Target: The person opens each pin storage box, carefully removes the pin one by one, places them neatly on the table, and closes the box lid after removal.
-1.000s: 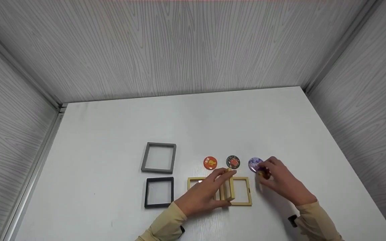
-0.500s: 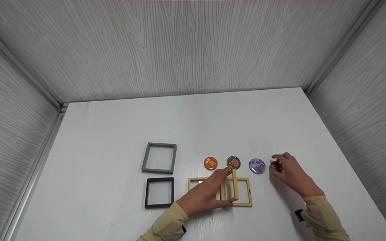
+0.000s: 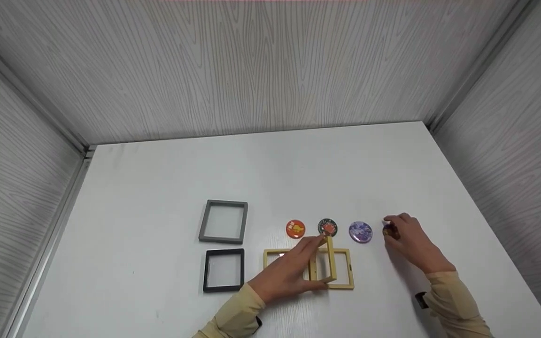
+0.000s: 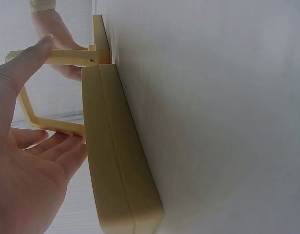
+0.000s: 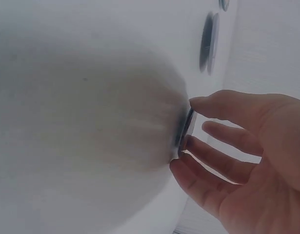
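Table (image 3: 261, 164) first: a white top boxed in by grey wood-grain walls, with everything gathered toward the near edge. Off to the left lie a grey frame (image 3: 223, 221) and, just in front of it, a black frame (image 3: 223, 269), both flat and untouched. Right of those sits the yellow frame case (image 3: 341, 277), hinged open, one half flat on the table and the lid (image 3: 329, 259) standing nearly upright. Behind it runs a row of round badges: an orange badge (image 3: 295, 228), a green badge (image 3: 327, 227), a purple badge (image 3: 360, 232), and at the far right a dark badge (image 3: 389, 231).

As for the hands, the left hand (image 3: 289, 274) props the lid, thumb tip against its top edge and fingers lying straight along the flat half; the left wrist view shows the fingers (image 4: 52, 151) relaxed rather than clamped, so it steadies more than grips. The right hand (image 3: 409, 244) is at the dark badge (image 5: 185, 130), which is on the table just right of the purple one. Thumb and forefinger sit either side of its rim, lightly curled, a pinch that looks closed on the badge but hardly lifted, if at all; I can't tell whether it has left the surface.

My reading is that the case is being held open while a badge is chosen for it. Next would call for lifting the badge cleanly by its rim and carrying it left over the purple one into the open half, the lid kept from dropping meanwhile
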Tool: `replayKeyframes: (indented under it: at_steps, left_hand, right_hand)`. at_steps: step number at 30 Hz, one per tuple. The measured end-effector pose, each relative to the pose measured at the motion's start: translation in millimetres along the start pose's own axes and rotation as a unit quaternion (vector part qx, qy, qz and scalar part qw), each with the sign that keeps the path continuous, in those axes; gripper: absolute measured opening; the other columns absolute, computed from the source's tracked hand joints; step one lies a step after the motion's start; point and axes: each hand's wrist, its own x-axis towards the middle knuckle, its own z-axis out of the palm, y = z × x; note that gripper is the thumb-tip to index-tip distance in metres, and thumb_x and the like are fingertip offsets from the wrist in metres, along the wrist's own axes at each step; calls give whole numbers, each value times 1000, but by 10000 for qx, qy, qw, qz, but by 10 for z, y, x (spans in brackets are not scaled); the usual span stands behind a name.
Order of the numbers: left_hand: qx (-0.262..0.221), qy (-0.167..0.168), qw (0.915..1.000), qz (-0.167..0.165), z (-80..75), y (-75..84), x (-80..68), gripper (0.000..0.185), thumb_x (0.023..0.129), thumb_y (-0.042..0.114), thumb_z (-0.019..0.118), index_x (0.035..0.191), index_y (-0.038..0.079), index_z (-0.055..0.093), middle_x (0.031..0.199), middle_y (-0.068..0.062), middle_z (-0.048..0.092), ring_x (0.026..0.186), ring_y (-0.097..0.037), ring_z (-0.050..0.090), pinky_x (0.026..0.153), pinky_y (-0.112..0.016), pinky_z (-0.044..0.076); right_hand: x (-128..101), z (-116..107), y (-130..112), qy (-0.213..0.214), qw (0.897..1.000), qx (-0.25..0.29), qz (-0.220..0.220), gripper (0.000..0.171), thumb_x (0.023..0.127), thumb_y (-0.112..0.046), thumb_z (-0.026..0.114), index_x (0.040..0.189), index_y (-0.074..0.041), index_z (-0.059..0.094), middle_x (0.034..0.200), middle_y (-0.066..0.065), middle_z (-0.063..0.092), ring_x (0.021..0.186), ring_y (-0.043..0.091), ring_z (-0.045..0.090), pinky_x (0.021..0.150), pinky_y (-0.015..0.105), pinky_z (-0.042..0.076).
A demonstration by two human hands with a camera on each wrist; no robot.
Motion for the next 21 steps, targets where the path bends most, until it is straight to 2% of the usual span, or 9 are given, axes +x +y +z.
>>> replayKeyframes:
  at_steps: [7,12,16,21]
  left_hand:
    - [137,-35,9999,-4,10,3,8,100,92,52,79,169,19,24,163,-1,43,143,-19,55,113,-36,55]
    - [242,-46,9997,-52,18,4,7,99,93,57,76,168,16,27,163,-2,44,142,-19,56,112,-36,55]
    - [328,71,9994,65,20,19,9,98,92,57,76,167,16,29,161,-2,46,140,-18,58,110,-35,56]
    - [490,273,9982,224,45,37,20,96,92,60,75,165,15,32,156,0,49,135,-14,60,107,-33,58]
  right_hand:
    - [-26,-4,-1,-117,9998,81,112,40,95,-1,69,132,10,61,128,34,59,116,49,57,98,64,53]
    - [-66,-43,-71,88,9997,184,142,37,98,-6,69,132,6,63,132,32,58,119,47,54,98,62,53]
    - [-101,-102,-269,197,9990,396,63,29,101,-11,68,126,4,67,125,24,62,113,38,57,92,55,53]
    - [-147,-87,-598,157,9969,755,-156,16,102,-14,69,115,-3,73,110,9,69,104,25,66,90,46,60]
